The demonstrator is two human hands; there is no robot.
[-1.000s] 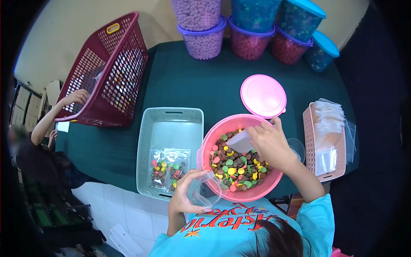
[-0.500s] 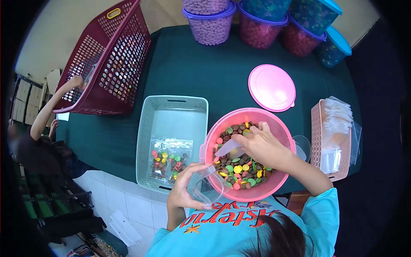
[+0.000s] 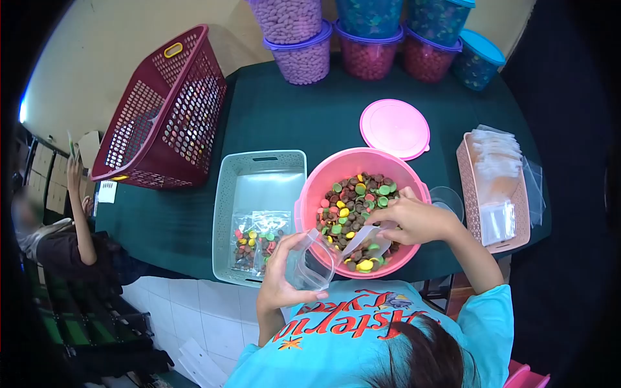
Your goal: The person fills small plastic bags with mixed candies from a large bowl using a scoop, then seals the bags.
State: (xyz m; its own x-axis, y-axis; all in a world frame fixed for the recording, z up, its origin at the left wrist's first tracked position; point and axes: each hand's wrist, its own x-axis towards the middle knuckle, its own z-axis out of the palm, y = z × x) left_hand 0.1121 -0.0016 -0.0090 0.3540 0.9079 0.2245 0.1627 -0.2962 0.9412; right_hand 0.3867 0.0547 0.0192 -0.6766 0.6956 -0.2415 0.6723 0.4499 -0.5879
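Observation:
My left hand (image 3: 279,275) grips a clear plastic bag (image 3: 309,268) with its mouth held wide, beside the near left rim of the pink tub (image 3: 301,213). No candy shows plainly inside the bag. In my right hand (image 3: 413,220) is a translucent scoop (image 3: 358,243), dipped low in the tub near the bag. Around it lie the button-shaped candies (image 3: 352,216), brown, green, yellow and pink. Some filled clear packets (image 3: 259,242) rest in the pale green basket (image 3: 218,213) to the left.
The pink lid (image 3: 394,128) lies behind the tub. A pink basket of clear bags (image 3: 495,187) stands right, with a clear round lid (image 3: 446,202) nearby. Lidded candy tubs (image 3: 369,55) line the back. Left are a tall maroon basket (image 3: 162,123) and another person (image 3: 71,239).
My right hand and scoop have moved toward the near side of the tub, closer to the bag. The other person's hand has left the maroon basket and is raised. The view has shifted slightly.

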